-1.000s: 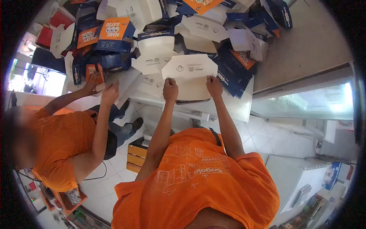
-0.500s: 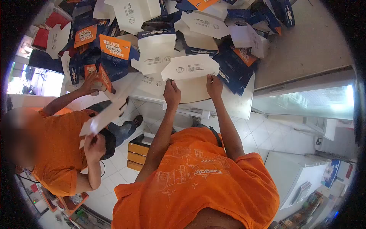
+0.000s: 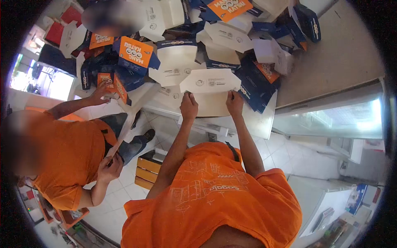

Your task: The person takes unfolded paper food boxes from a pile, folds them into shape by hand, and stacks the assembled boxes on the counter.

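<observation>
At the left, a bright pane [image 3: 45, 80] stands behind a co-worker [image 3: 68, 155] in an orange shirt; a slatted stool [image 3: 147, 171] sits on the pale tiled floor [image 3: 124, 188], the white table [image 3: 254, 122] spans the far middle, and a glass panel [image 3: 339, 118] and a white cabinet [image 3: 318, 202] stand at the right. The co-worker's one hand [image 3: 100, 93] is on a small orange-and-navy box [image 3: 120, 88], the other [image 3: 110, 167] holds a pale card [image 3: 120, 142] seen nearly edge-on. A heaped pile [image 3: 178, 51] of cartons crowds the table's far side, ending at the right in overlapping navy cartons [image 3: 253, 84]. The person's left hand [image 3: 189, 106] and right hand [image 3: 234, 103] pinch the two sides of an open carton [image 3: 211, 81] at the table's near edge, fingers closed on the card; whether its underside rests on the table, I cannot tell. Its far flap is white, flat and printed, with slanted corners; the near panel is smooth cream card.
</observation>
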The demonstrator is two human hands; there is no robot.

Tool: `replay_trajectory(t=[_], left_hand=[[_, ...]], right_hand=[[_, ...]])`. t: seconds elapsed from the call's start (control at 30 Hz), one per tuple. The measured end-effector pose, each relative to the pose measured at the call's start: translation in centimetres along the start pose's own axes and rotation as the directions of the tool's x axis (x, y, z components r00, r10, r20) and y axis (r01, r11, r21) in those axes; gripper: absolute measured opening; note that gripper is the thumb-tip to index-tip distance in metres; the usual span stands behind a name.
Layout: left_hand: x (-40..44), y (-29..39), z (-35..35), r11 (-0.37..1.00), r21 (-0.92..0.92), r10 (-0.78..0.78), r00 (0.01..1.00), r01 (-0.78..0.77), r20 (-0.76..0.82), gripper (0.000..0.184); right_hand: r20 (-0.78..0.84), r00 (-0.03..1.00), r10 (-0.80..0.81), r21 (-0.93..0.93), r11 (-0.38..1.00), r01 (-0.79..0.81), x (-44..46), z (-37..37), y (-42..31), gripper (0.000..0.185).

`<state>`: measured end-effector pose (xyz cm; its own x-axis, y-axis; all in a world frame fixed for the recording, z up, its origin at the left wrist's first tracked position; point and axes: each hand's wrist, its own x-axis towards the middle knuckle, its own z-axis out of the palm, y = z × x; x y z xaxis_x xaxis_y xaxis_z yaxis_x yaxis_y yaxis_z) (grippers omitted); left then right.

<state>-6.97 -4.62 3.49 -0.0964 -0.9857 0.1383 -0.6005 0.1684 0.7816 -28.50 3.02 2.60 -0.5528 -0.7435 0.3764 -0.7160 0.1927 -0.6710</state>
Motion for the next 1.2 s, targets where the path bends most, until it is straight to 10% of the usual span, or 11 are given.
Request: replay_trajectory(t=[0.13,0.37,0.67,0.73,0.77,0.83,0.97,1.07,1.2], left_hand=[[0.0,-0.8,0.8,1.0,0.005,-0.025,1.0,0.025,-0.015,0.026],[-1.5,-0.8,2.5,0.981,-0.189,-0.059,0.993,0.04,-0.098,0.023],[-8.7,-6.5,-4.7,0.918,-0.394,0.053,0.969,0.048,0.242,0.039],[-11.0,-5.3,-10.8,0.846,-0.418,-0.151,0.9,0.331,0.408,0.039],[-12.7,-7.3,-11.2,0.85,-0.47,-0.1,0.949,0.238,0.3,0.038],[-16.4,-11.5,-11.6,0.778,-0.573,-0.141,0.961,0.257,0.239,0.038],[-19.6,-11.0,-15.1,0.714,-0.544,-0.367,0.898,0.44,0.244,0.041],[-17.8,-6.8,-17.1,0.689,-0.536,-0.371,0.872,0.489,0.319,0.058],[-12.6,0.6,-18.6,0.647,-0.718,-0.062,0.956,0.257,0.287,0.104]], right_hand=[[-0.104,0.977,0.187,-0.032,0.981,-0.191,2.2,-4.0,-4.1,0.025],[-0.054,0.861,-0.505,0.161,0.847,0.507,12.9,-0.9,-18.1,0.028],[0.261,0.683,-0.682,-0.349,0.593,0.726,21.8,15.1,-17.7,0.038],[-0.007,0.626,-0.78,-0.258,0.606,0.752,24.7,15.7,-16.9,0.033],[-0.157,0.538,-0.828,-0.026,0.548,0.836,25.8,14.1,-17.7,0.031],[-0.12,0.706,-0.698,-0.172,0.715,0.677,25.5,9.6,-20.1,0.036],[-0.518,0.644,-0.563,-0.144,0.8,0.583,26.0,0.8,-23.1,0.041],[-0.387,0.919,-0.073,0.427,0.869,0.249,27.0,-0.8,-18.0,0.037],[-0.115,0.993,-0.01,0.532,0.844,0.07,19.0,-1.6,-11.6,0.035]])
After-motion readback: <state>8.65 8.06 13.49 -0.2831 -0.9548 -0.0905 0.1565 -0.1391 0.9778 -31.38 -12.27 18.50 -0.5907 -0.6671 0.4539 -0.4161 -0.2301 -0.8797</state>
